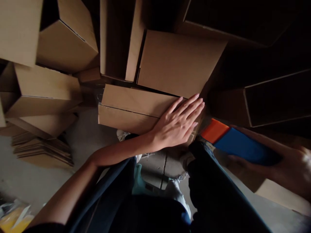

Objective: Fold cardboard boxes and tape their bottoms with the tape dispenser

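Note:
My left hand (176, 123) lies flat on a brown cardboard box (128, 106), fingers stretched toward its right end. A seam runs along the box's near upper part. At the right, my right hand (286, 165) is wrapped around a block-shaped blue and orange tool (245, 145), whose exact kind I cannot make out. Its orange end points left toward the right end of the box, close to my left fingertips. Whether the tool touches the box is unclear in the shadow. A larger cardboard panel (177, 61) stands just behind the box.
Cardboard boxes (68, 42) crowd the left and far sides, and darker ones (279, 100) stand at the right. Flattened cardboard (43, 150) is stacked on the grey floor (87, 129) at left. A yellow item in clear plastic (14, 216) lies at lower left. My legs (218, 191) flank the middle.

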